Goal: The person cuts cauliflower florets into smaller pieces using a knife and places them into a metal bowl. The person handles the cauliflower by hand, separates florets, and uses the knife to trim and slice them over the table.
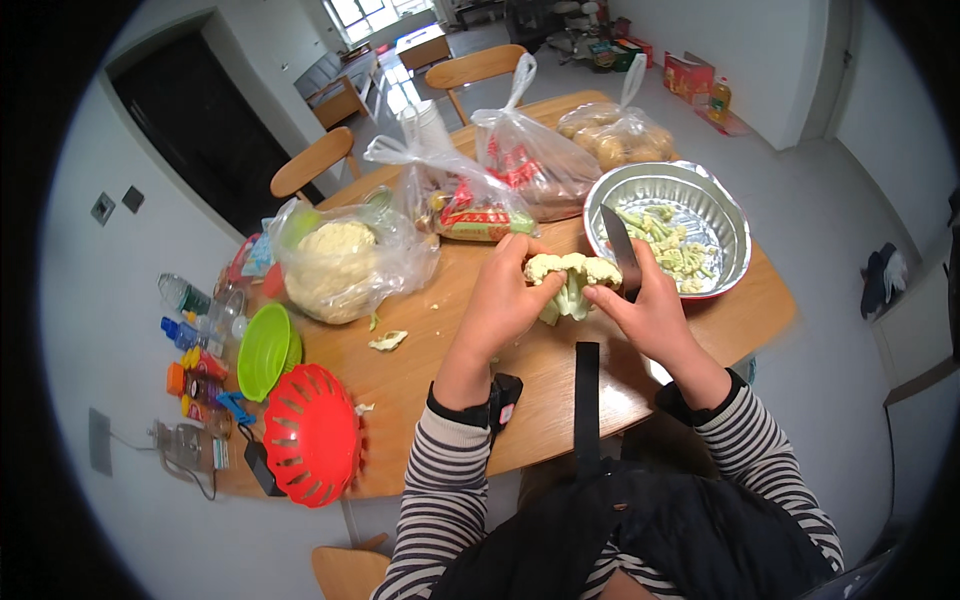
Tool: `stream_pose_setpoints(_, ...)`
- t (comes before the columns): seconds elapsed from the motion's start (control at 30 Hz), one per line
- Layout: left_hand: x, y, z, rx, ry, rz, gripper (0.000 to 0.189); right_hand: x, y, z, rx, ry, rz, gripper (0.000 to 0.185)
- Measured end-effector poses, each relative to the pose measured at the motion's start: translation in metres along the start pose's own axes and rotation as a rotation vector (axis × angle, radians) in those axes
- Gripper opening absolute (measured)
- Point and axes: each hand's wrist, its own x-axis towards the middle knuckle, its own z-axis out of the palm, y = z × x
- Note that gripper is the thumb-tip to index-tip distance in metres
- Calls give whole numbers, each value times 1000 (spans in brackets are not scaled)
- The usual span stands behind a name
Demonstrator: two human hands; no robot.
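Observation:
Between both hands, above the wooden table [420, 300], is a piece of cauliflower [571, 285] with its stalk towards me. My left hand [508, 289] grips its left side, thumb on the florets. My right hand [646, 300] pinches its right side and also holds a knife [621, 244], its dark blade pointing up and away. Just beyond my right hand stands a round foil-lined basin [727, 217] with small cauliflower florets [667, 240] in it. A larger cauliflower head [330, 262] lies in a clear plastic bag to the left.
Tied plastic bags [472, 202] of food and a bag of potatoes [619, 139] line the far side. A green basket [268, 352], a red slotted basket [311, 435] and several bottles [199, 364] crowd the left end. A leaf scrap [388, 341] lies mid-table.

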Motion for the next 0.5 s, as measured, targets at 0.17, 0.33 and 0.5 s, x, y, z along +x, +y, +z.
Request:
stream_pose_setpoints(0.17,0,9,6,-232,8,-95,22,3,1,-7,291,46,78,36)
stream_pose_setpoints(0.33,1,11,9,-461,2,-89,23,4,0,-10,527,147,178,31)
stream_pose_setpoints(0.5,1,11,10,-524,-6,-65,22,4,-4,-8,654,225,189,34)
